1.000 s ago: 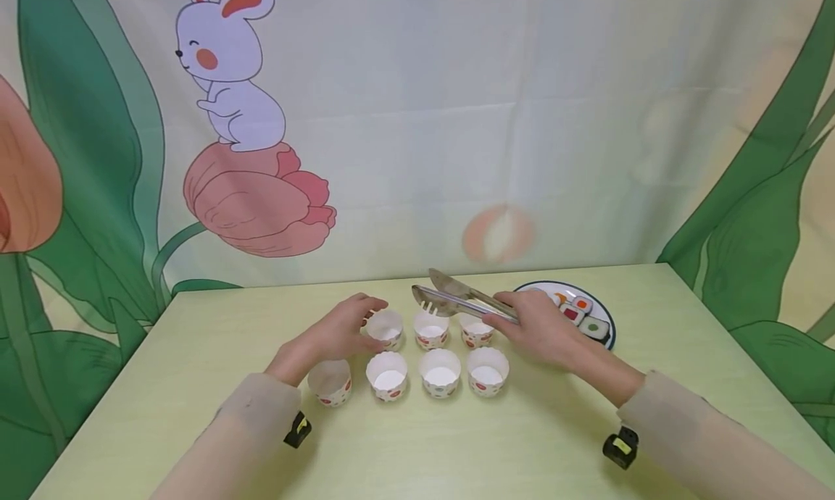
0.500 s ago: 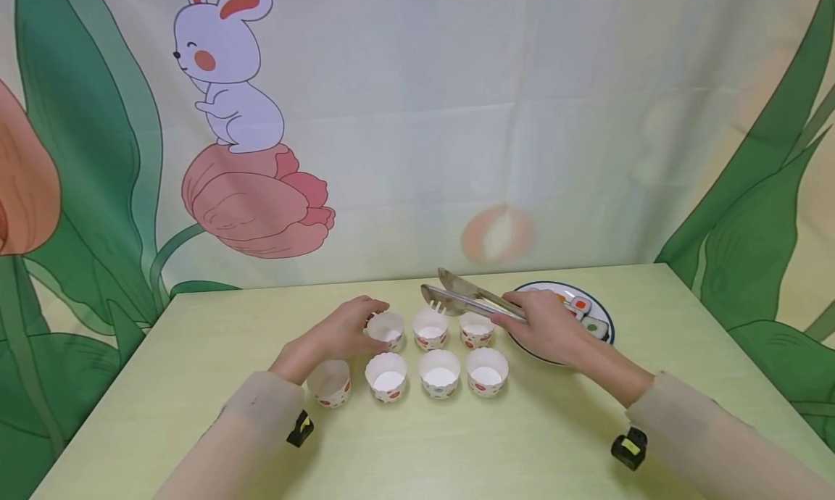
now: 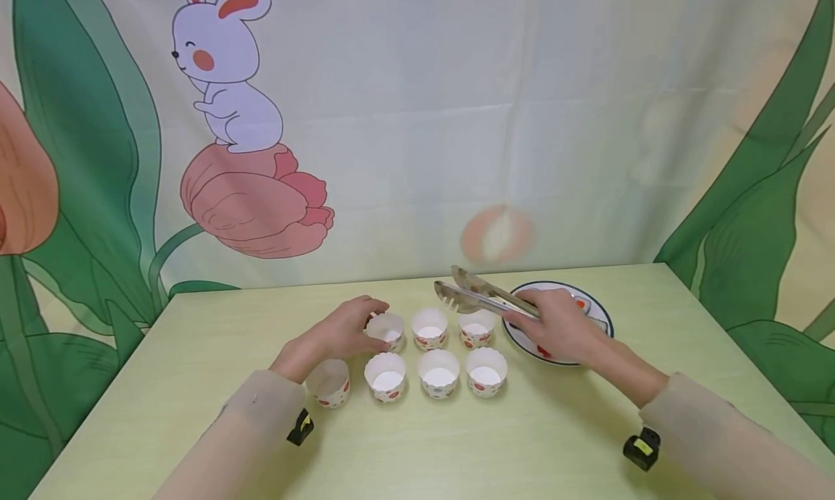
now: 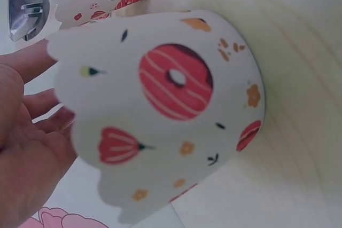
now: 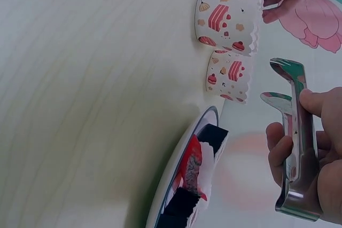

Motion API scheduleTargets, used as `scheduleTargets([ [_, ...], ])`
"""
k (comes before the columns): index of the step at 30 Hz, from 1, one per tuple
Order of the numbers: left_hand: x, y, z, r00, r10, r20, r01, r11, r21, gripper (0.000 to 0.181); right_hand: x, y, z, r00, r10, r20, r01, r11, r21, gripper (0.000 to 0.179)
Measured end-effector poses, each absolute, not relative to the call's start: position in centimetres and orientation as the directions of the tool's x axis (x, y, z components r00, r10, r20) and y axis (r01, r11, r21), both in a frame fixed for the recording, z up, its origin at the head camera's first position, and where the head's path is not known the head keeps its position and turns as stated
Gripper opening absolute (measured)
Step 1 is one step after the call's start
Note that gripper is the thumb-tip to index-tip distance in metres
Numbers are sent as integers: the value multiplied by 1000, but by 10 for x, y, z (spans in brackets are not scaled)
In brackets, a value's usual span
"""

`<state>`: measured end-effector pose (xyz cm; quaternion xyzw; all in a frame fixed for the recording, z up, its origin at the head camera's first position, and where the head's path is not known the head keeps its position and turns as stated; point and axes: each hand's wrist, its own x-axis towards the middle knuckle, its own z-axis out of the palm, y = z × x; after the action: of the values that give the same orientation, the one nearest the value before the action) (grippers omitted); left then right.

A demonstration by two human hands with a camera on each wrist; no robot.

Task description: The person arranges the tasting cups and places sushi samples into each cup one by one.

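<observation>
My left hand (image 3: 341,333) holds the back-left paper baking cup (image 3: 386,331) by its sides, thumb in front and fingers behind. In the left wrist view, another printed cup (image 4: 176,105) overlaps part of that hand. My right hand (image 3: 554,326) grips metal tongs (image 3: 496,297) around both arms. Their tips are spread apart with nothing between them, over the back-right cup (image 3: 477,330). Beneath the right hand lies a blue-rimmed plate (image 3: 609,319) of sushi pieces, partly hidden. The right wrist view shows a red-topped piece (image 5: 191,164) beside dark-wrapped ones (image 5: 184,202).
Several more paper cups stand in two rows, such as the front-left cup (image 3: 329,382) and the front-right cup (image 3: 486,373). All rest on a pale green table (image 3: 417,449). A printed rabbit curtain (image 3: 391,123) hangs along the table's back edge.
My right hand has moved right with the tongs, from above the middle back cup toward the plate, covering more of the sushi. The left hand stays at its cup.
</observation>
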<state>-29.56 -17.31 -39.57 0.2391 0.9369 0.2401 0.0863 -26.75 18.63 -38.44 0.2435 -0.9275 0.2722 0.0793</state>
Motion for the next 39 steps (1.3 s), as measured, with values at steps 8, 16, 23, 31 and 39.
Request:
scheduleTargets([
  [8,-297,-174,-396,-863,504,-44,425,769,477,62,-265,200,-384,-889,-382,252,-457,759,-463,14],
  [16,-297,-175,-395,-859,507,-63,420,772,477,63,-264,213,-383,-916,-354,189,-399,757,-517,23],
  [23,-297,-174,-395,-859,507,-68,418,773,478,63,-263,222,-383,-928,-327,178,-370,773,-514,25],
  [31,-297,-176,-396,-858,509,-65,422,772,476,62,-260,230,-378,-934,-303,188,-356,803,-477,27],
  [39,-296,-174,-393,-861,504,-71,414,774,479,62,-250,245,-370,-941,-293,167,-337,830,-444,28],
])
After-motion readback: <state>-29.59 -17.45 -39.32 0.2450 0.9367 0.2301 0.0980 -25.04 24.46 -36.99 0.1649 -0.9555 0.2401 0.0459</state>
